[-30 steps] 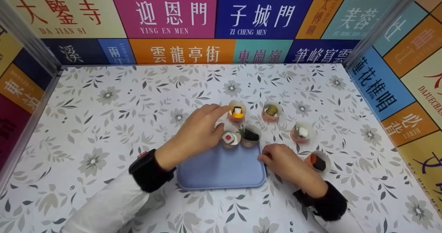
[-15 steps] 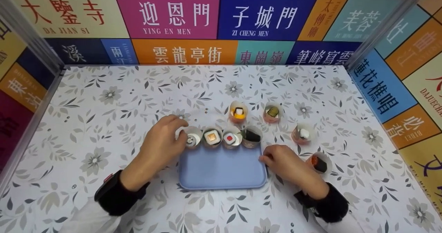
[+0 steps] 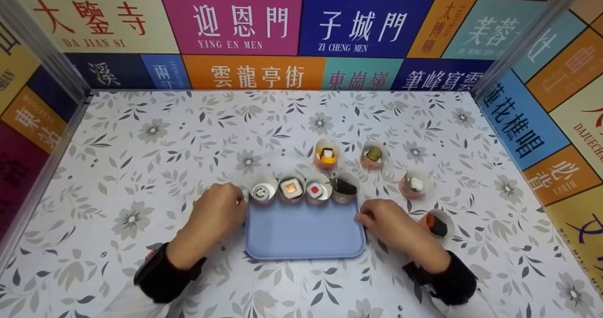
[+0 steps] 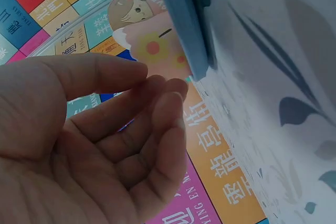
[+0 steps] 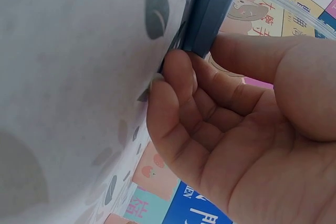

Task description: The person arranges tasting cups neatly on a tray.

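Note:
A blue tray (image 3: 306,235) lies on the table with a row of paper cups along its far edge. From left to right they hold a small round sushi roll (image 3: 262,193), a square piece with an orange centre (image 3: 290,188), a white piece with a red centre (image 3: 316,190) and a dark seaweed-wrapped piece (image 3: 345,186). My right hand (image 3: 393,228) pinches the tray's right rim, thumb above and fingers below in the right wrist view. Beside the tray's left rim, my left hand (image 3: 212,216) has loosely curled fingers around nothing, with the cup wall just past its fingertips.
More paper cups stand beyond and right of the tray: one with a yellow piece (image 3: 326,156), one with a green piece (image 3: 372,155), one with a white piece (image 3: 414,184). Close to my right wrist is another, with an orange and black piece (image 3: 435,224). Printed panels (image 3: 240,21) border the table.
My left hand has gone from the tray's far edge to its left side, letting go of the leftmost cup, which now stands in the row. The right hand stays at the right rim.

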Demonstrator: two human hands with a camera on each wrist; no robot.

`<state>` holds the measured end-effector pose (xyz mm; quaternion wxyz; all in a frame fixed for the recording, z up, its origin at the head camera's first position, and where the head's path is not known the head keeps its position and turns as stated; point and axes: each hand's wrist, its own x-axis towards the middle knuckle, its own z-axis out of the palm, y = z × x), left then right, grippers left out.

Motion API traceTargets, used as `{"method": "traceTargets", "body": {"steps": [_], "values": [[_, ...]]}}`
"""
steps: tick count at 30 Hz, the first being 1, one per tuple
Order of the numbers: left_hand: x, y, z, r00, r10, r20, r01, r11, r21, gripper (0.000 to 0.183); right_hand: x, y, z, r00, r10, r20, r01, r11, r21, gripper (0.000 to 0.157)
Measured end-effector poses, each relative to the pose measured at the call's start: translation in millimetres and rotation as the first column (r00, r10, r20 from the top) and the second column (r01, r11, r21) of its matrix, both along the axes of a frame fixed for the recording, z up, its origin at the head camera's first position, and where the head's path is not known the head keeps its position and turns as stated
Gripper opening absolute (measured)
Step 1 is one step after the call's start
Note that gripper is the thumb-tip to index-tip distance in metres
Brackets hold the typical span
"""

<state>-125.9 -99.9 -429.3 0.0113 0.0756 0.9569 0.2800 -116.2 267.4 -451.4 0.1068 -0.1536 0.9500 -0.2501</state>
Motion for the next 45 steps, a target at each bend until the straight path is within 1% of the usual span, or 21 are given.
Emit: {"method": "traceTargets", "body": {"steps": [3, 6, 11, 19, 24, 26, 29, 31, 33, 36, 38, 40, 45], "values": [[-1.7, 0.4, -5.2, 1.000, 0.004, 0.020, -0.003, 1.000, -0.015, 0.039, 0.1, 0.2, 0.5, 1.000, -0.003, 0.001, 0.003, 1.000, 0.002, 0.018], [-2.7, 0.6, -11.2, 0.999, 0.006, 0.046, -0.005, 1.000, -0.030, 0.041, -0.3, -0.5, 0.3, 1.000, -0.004, 0.002, 0.004, 1.000, -0.001, 0.018], [-2.3, 1.8, -17.7, 0.996, -0.015, 0.084, 0.017, 0.999, -0.027, 0.041, -0.2, -1.4, 0.1, 1.000, -0.003, -0.001, 0.003, 1.000, -0.008, 0.018], [-1.4, 3.1, -17.9, 0.994, -0.042, 0.102, 0.044, 0.999, -0.013, 0.041, 0.3, -1.7, 3.2, 1.000, -0.004, -0.003, 0.004, 1.000, -0.012, 0.018], [-2.6, 4.9, -18.8, 0.992, -0.062, 0.113, 0.063, 0.998, -0.007, 0.041, 2.4, 0.7, 11.8, 1.000, -0.027, 0.012, 0.027, 1.000, -0.009, 0.015], [-2.8, 5.2, -19.3, 0.991, -0.060, 0.116, 0.061, 0.998, -0.010, 0.041, 3.6, 2.4, 16.3, 0.999, -0.042, 0.028, 0.042, 0.999, -0.012, 0.013], [-2.9, 4.4, -19.3, 0.991, -0.054, 0.120, 0.055, 0.998, -0.012, 0.041, 6.0, 6.2, 23.7, 0.999, -0.049, 0.018, 0.049, 0.999, -0.018, 0.012], [-3.4, 3.6, -19.0, 0.991, -0.054, 0.124, 0.056, 0.998, -0.012, 0.041, 8.7, 9.8, 28.9, 0.999, -0.040, -0.024, 0.040, 0.999, -0.018, 0.017], [-3.4, 2.8, -18.3, 0.990, -0.055, 0.132, 0.057, 0.998, -0.009, 0.042, 12.1, 14.4, 33.8, 0.995, -0.033, -0.095, 0.032, 0.999, -0.012, 0.026], [-3.0, 1.3, -16.6, 0.985, -0.054, 0.165, 0.055, 0.998, -0.002, 0.043, 16.8, 22.3, 39.3, 0.979, -0.014, -0.205, 0.014, 1.000, 0.001, 0.039], [-3.2, 0.6, -16.2, 0.981, -0.055, 0.186, 0.055, 0.998, 0.004, 0.043, 20.0, 28.9, 41.9, 0.966, -0.008, -0.259, 0.009, 1.000, 0.003, 0.049], [-3.7, 0.1, -16.3, 0.977, -0.054, 0.205, 0.053, 0.999, 0.012, 0.043, 23.1, 36.7, 43.5, 0.956, 0.000, -0.292, 0.000, 1.000, 0.000, 0.061], [-3.8, -0.4, -16.3, 0.974, -0.059, 0.220, 0.055, 0.998, 0.023, 0.043, 32.5, 58.9, 42.7, 0.938, 0.000, -0.347, -0.001, 1.000, -0.003, 0.091]]}}
